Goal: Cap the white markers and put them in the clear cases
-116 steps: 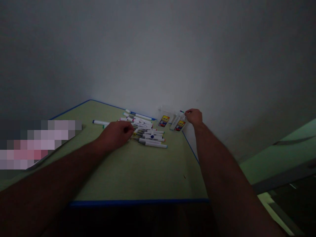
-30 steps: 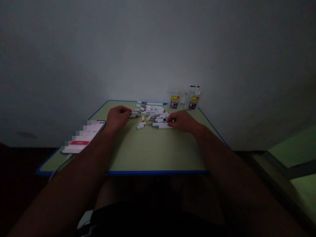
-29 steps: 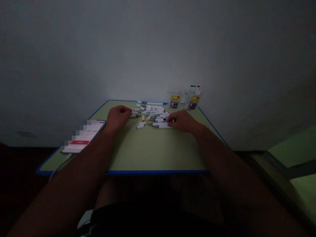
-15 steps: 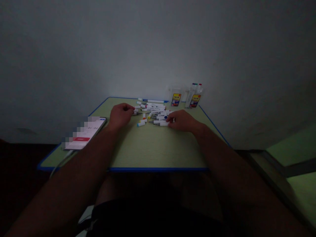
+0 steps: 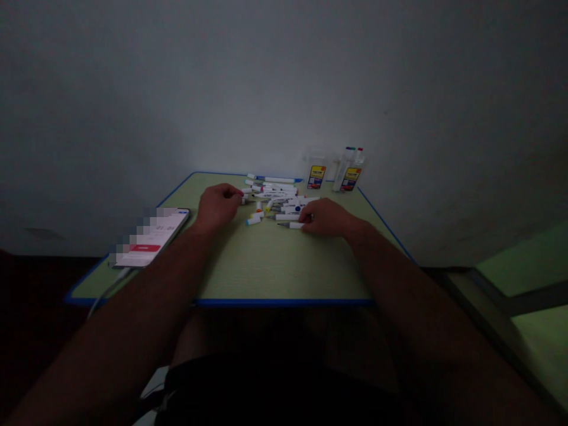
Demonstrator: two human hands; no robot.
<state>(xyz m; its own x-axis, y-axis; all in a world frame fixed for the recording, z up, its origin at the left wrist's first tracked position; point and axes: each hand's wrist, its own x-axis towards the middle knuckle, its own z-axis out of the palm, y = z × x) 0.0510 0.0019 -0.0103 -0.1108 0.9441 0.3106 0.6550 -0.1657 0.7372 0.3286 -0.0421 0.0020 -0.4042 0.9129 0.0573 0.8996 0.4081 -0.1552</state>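
Pale grey wall [image 5: 275, 89] stands dimly lit behind a light green table [image 5: 266, 266] with blue edge, as the head view shows. Near the wall are two clear cases: the left case [image 5: 322, 152] is transparent, and the right case [image 5: 341, 177] contains several upright markers [image 5: 349, 155], their ends blue, green and red. Each case carries a yellow, dark blue and red label; its words are too small for reading. At the left lies a phone [image 5: 155, 236], its picture partly pixelated, with a red button and a white cable [image 5: 104, 293]. Loose markers [image 5: 277, 194] lie in a pile at the far middle of the table, white, some with grey tapered ends; white caps [image 5: 254, 221] with coloured ends lie beside them. The right hand [image 5: 328, 218] has its fingers clamped on the near marker [image 5: 291, 225], whose grey end points left. The left hand [image 5: 218, 207] has curled fingers at the pile's left side; whether they grip something, I cannot tell.
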